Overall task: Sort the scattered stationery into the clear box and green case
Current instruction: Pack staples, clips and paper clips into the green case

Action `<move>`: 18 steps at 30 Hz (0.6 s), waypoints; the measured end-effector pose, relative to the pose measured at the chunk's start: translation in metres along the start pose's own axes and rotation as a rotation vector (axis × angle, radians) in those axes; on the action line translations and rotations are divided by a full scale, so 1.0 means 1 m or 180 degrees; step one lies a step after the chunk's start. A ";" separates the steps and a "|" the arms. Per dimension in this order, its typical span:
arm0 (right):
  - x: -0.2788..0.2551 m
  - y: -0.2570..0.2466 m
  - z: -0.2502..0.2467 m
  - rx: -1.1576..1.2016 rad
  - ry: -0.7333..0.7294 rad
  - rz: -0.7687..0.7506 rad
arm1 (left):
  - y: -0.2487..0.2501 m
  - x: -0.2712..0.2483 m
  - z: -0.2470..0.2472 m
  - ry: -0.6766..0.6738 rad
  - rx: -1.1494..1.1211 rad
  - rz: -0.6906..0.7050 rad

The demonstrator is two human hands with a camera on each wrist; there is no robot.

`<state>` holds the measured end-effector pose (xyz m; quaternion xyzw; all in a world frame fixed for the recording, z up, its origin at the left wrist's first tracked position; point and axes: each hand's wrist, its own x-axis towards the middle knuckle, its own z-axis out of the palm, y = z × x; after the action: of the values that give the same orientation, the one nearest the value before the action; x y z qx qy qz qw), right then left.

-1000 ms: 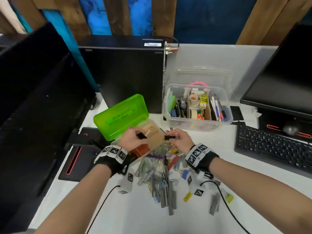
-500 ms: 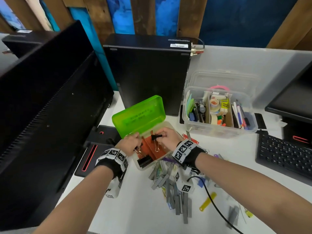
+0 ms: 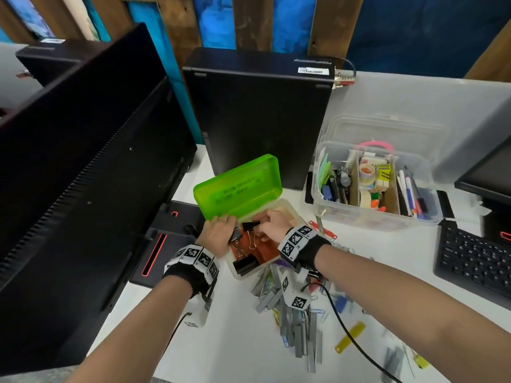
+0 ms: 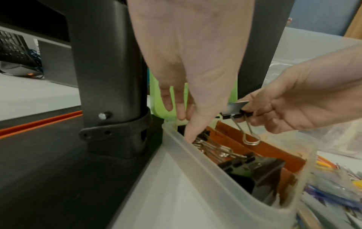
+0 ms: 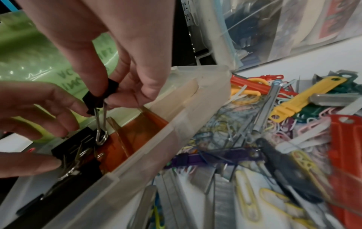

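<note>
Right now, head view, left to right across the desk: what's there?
Left monitor → green case → clear box → keyboard.

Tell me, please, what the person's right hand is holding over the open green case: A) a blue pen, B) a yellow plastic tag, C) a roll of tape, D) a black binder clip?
D: the right hand pinches a black binder clip by its body, its wire handles hanging down over the open green case.
</note>
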<state>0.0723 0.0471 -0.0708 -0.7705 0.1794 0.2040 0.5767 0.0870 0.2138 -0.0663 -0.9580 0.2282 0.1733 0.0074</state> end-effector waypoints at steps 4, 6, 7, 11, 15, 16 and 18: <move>0.002 0.001 0.012 0.0116 -0.0200 0.0090 | -0.001 0.003 -0.006 -0.0229 -0.0128 -0.0235; 0.001 -0.001 0.019 0.0178 -0.0258 0.0127 | -0.004 0.004 -0.008 -0.0263 -0.0293 -0.0248; 0.001 -0.002 0.022 0.0171 -0.0296 0.0116 | -0.004 0.004 -0.008 -0.0268 -0.0357 -0.0218; 0.005 -0.003 0.035 -0.0010 -0.0213 -0.0022 | -0.003 0.002 -0.008 -0.0293 -0.0335 -0.0097; 0.001 -0.006 0.035 -0.0603 -0.0252 -0.0218 | -0.003 0.002 -0.007 -0.0238 -0.0209 -0.0092; 0.000 -0.006 0.034 -0.0932 -0.0295 -0.0357 | -0.003 0.002 -0.007 -0.0227 -0.0173 -0.0096; -0.004 -0.008 0.030 -0.1326 -0.0298 -0.0532 | -0.003 0.002 -0.006 -0.0207 -0.0083 -0.0111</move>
<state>0.0695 0.0786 -0.0703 -0.8747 0.0420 0.2237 0.4278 0.0917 0.2150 -0.0610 -0.9557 0.2088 0.2072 0.0053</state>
